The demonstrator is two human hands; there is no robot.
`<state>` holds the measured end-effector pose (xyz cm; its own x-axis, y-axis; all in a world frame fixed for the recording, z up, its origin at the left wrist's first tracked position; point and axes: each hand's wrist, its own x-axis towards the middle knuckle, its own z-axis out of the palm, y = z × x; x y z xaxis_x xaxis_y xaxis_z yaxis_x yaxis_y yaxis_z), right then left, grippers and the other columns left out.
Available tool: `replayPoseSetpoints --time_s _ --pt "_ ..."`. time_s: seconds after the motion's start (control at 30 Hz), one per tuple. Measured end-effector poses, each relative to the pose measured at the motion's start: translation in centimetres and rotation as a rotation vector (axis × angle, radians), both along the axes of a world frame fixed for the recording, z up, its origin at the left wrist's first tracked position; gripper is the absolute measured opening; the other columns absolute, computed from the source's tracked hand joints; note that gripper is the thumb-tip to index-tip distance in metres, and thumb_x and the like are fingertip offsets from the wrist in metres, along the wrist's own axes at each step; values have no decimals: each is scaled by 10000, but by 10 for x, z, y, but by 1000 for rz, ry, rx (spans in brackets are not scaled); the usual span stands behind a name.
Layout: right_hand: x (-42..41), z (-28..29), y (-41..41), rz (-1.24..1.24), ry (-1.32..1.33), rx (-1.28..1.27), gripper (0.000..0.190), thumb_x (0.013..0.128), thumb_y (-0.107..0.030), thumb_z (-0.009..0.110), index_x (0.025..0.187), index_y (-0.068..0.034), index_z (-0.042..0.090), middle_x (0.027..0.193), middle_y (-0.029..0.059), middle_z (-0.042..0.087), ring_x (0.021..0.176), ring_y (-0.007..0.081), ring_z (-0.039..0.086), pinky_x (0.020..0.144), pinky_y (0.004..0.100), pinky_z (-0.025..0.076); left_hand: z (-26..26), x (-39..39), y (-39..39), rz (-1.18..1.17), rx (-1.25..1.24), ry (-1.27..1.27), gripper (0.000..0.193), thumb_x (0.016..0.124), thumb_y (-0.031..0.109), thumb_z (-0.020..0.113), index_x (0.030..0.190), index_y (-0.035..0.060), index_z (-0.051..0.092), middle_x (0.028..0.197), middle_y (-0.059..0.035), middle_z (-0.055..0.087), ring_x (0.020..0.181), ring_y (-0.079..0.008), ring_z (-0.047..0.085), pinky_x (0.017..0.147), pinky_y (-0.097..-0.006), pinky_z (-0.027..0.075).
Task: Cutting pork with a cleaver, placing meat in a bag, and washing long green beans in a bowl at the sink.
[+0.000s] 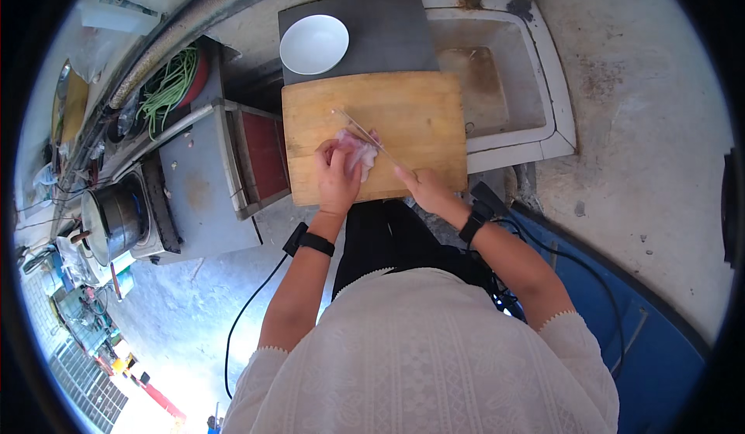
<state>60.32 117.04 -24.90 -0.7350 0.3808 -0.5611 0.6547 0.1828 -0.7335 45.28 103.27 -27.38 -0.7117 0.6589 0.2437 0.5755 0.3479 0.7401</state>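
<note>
On a wooden cutting board [407,108] lies a piece of raw pale-pink meat [364,153]. My left hand [337,175] presses and grips it from the left, fingers curled over its edge. The handle of a kitchen knife [366,134] is in my right hand [425,186]. Its blade points up and to the left, seen nearly edge-on, and crosses the upper right part of the meat. Whether the edge has cut into the meat cannot be made out. A small bit sits by the blade's tip.
Behind the board, a white bowl [314,44] stands on a dark grey slab [384,32]. A sink [538,108] adjoins on the right. To the left are long green beans [171,84] in a red basin [198,79] and a metal pot [113,224] on a lit gas stove [154,218].
</note>
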Motion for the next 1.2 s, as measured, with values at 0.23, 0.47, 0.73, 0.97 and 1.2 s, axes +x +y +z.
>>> replayPoseSetpoints --time_s 0.23,0.47,0.73,0.97,1.2 --pt "22 29 -6 43 142 64 608 961 -474 406 742 69 570 676 288 537 655 453 525 613 472 412 -2 -7 0 -57 7 113 389 643 -12 682 1009 48 562 1068 -147 519 1009 -361 502 871 -425 423" --pt "10 35 -9 66 115 86 639 952 -504 402 715 67 562 649 283 528 656 461 523 604 471 410 -3 -10 1 -88 -54 138 365 637 2 661 988 39 567 1036 -151 530 980 -363 495 851 -441 422" --pt "5 42 -2 120 -12 81 649 942 -528 401 737 56 596 693 291 564 709 467 556 635 483 426 -2 -15 2 -109 -143 192 366 609 21 654 968 37 587 990 -141 527 952 -352 489 841 -426 443" --pt "1 48 1 190 -43 125 631 948 -514 389 751 39 620 714 286 585 729 468 566 658 498 440 -5 -16 3 -131 -198 183 394 608 31 670 992 43 584 1005 -137 525 957 -347 480 846 -418 446" --pt "-20 36 2 221 -71 150 643 941 -529 385 734 29 630 698 290 580 721 467 571 661 502 440 -11 -17 5 -103 -169 143 390 600 27 682 976 47 578 1037 -139 530 970 -346 479 860 -428 433"
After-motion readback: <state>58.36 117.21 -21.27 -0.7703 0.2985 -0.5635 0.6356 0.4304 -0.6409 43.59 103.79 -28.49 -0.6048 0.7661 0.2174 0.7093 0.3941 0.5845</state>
